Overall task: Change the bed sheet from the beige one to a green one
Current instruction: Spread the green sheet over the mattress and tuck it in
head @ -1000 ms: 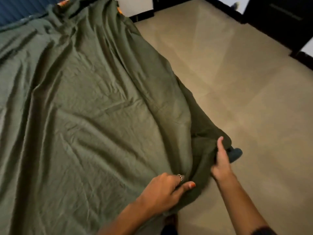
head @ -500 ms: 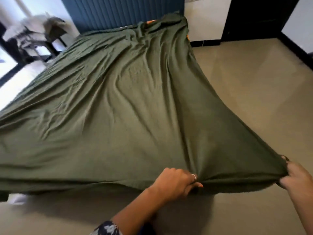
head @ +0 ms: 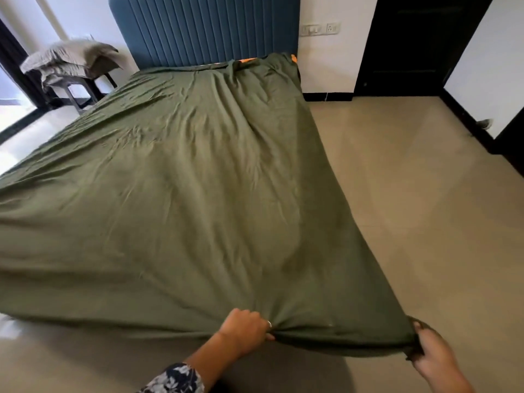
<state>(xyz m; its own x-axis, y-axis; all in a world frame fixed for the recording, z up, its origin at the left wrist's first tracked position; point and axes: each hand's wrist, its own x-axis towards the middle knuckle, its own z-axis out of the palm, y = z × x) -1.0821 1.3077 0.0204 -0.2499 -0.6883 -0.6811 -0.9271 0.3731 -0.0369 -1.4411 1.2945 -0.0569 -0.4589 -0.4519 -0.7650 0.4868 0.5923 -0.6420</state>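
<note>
Green woven cotton, the bed sheet (head: pixel 181 199) lies spread over the whole mattress, from the ribbed blue padded headboard (head: pixel 204 29) down to the foot end nearest me. I judge it light, soft and limp: it bunches under the fingers and will slide unless gathered firmly at hem or corner. My left hand (head: pixel 245 331) clenches a gathered fold on the foot edge, wrist low, knuckles up. My right hand (head: pixel 432 354) grips the foot corner farthest from the headboard, fingers curled under the hem, arm extended outward. An orange strip (head: pixel 294 58) shows beside the headboard.
</note>
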